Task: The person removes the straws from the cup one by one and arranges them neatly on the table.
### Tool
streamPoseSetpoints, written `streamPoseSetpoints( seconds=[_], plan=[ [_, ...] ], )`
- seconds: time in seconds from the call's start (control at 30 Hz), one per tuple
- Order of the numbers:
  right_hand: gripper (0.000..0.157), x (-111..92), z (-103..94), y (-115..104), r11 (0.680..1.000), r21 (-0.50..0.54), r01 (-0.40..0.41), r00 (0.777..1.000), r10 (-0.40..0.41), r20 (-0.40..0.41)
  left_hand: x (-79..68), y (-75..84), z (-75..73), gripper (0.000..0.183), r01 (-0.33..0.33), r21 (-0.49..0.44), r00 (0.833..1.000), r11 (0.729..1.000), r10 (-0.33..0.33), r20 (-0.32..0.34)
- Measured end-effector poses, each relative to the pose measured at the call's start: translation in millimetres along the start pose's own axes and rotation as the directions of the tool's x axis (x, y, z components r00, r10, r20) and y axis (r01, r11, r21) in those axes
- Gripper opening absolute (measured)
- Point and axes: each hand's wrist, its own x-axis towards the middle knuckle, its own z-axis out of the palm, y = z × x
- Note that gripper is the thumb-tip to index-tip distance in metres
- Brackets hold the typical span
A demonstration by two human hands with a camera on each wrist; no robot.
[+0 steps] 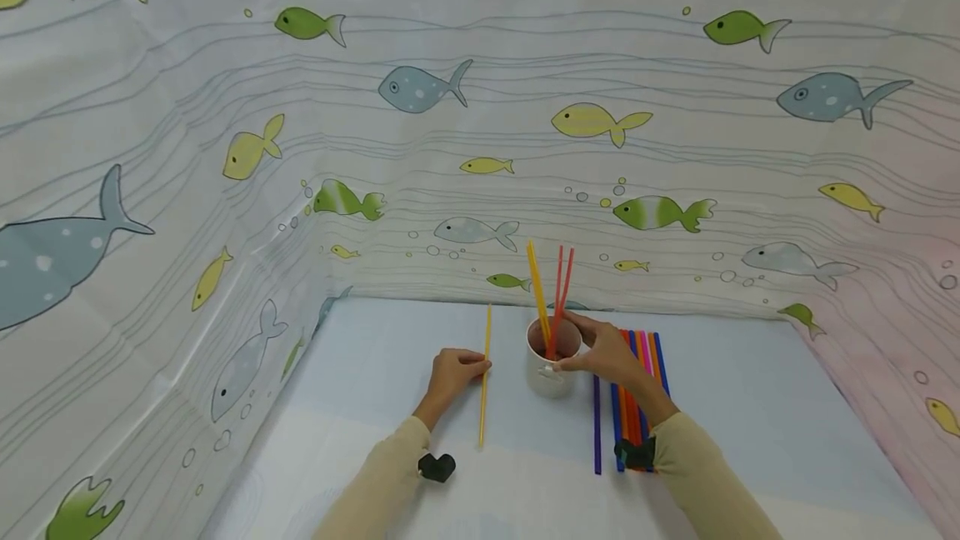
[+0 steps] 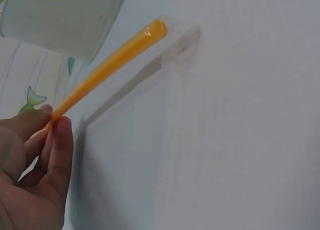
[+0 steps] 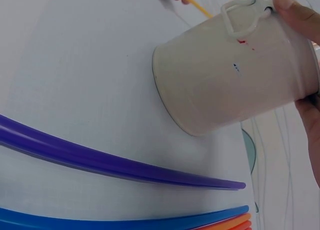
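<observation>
My left hand (image 1: 450, 375) pinches a yellow-orange drinking straw (image 1: 483, 411) near its middle, between thumb and fingers. In the left wrist view, that straw (image 2: 120, 60) slants above the tabletop, its shadow beside it and a bit of clear wrapping past its end. My right hand (image 1: 609, 355) grips the white metal bucket (image 1: 546, 382) around its rim, thumb on the near side by the handle loop. Yellow straws (image 1: 537, 282) and red straws (image 1: 562, 298) lean upright inside the bucket. The bucket (image 3: 225, 75) stands between the two hands.
Just right of the bucket lies a purple straw (image 1: 597, 432). Beyond it a row of straws in blue, orange, red and pink (image 1: 633, 407) lies side by side, partly under my right forearm. A fish-patterned cloth (image 1: 487, 190) rises behind the table and along its sides.
</observation>
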Motion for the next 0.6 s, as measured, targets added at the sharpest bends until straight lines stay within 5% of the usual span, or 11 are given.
streamPoseSetpoints(
  seconds=[0.37, 0.6],
  plan=[
    [0.091, -2.8, -2.2, -7.1, 1.0, -0.008, -0.015, 1.0, 0.015, -0.001, -1.7, -2.1, 0.2, 0.02, 0.009, -0.002, 1.0, 1.0, -0.009, 0.03],
    [0.094, 5.7, -0.1, 19.6, 1.0, -0.014, -0.009, 1.0, 0.009, -0.02, -1.7, -0.4, 0.3, 0.019, -0.004, 0.003, 0.999, 1.0, 0.004, 0.032]
  ],
)
